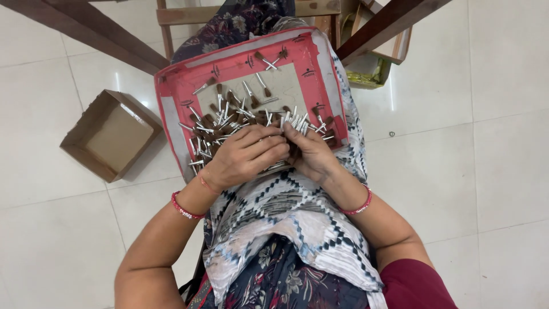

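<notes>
A person sits with a shallow red cardboard tray (320, 63) resting on the lap, its inner floor a bare tan colour and its rim patched with pale tape. Across the near half of the tray lies a dense heap of small brush heads with silver metal ferrules and brown bristle tufts (229, 123); a few loose ones lie apart near the far rim.

The left hand (246, 155) rests on the near edge of the heap, fingers curled inward over a bunch of the brush heads, gripping them against the palm. The right hand (309, 151) sits just beside it, touching it at the fingertips, closed round a small fan of ferrules that stick out above its knuckles. Both wrists wear red bangles.

A patterned cloth in white, black and grey covers the lap under the tray. On the white tiled floor (486, 143) to the person's left lies an open, shallow brown cardboard box (111, 137), well apart from the tray. Dark wooden furniture legs (103, 34) cross the top of the view, and another open carton (377, 63) stands beyond the tray on the right.
</notes>
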